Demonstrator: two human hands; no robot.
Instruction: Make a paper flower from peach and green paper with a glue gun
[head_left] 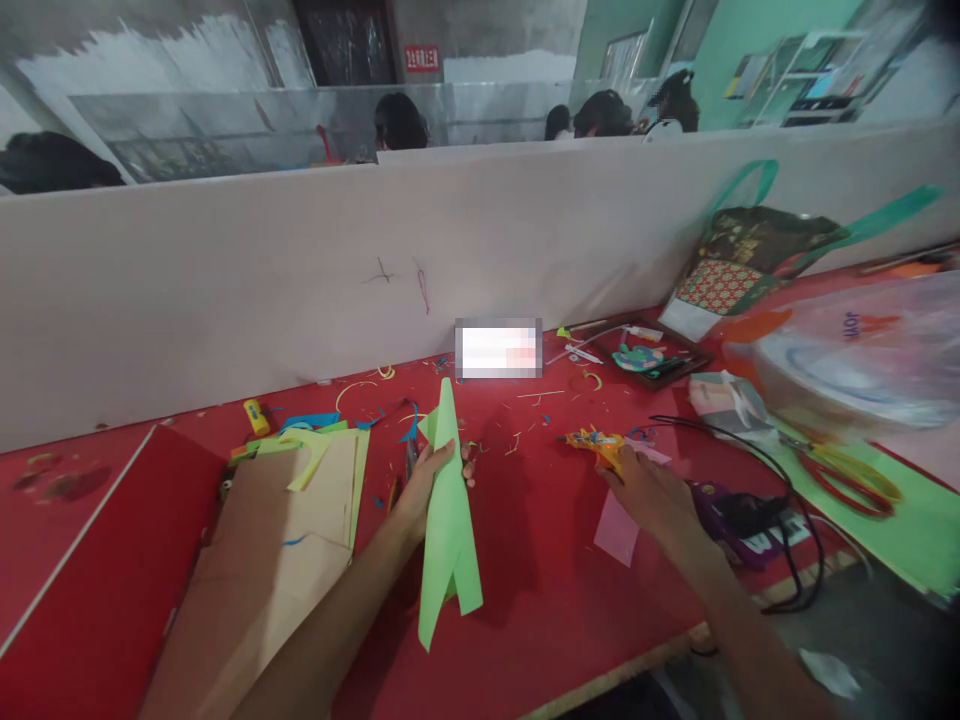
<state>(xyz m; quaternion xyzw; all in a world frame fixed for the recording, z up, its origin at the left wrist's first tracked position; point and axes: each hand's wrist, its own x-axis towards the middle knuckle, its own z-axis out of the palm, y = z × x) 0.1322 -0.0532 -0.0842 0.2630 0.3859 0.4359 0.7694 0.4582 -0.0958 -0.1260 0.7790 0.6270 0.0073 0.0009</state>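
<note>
My left hand (433,482) is closed around a sheet of light green paper (448,530) rolled into a narrow cone. The cone's point faces away from me, and its wide end opens toward me with loose flaps. To the right, my right hand (651,490) grips a yellow-orange hot glue gun (596,441) low over the table, nozzle pointing left. Some of its body is hidden by my fingers. Under that hand lies a piece of pink paper (617,530). Scissors with yellow and red handles (855,480) rest farther right.
Brown cardboard (300,570) and a red box (112,560) lie left on the red table (540,640). A glue stick (256,417) and paper scraps are behind. A dark tray (652,360), a plastic bag (862,350), a black cord (791,520) and a purple item (739,525) occupy the right.
</note>
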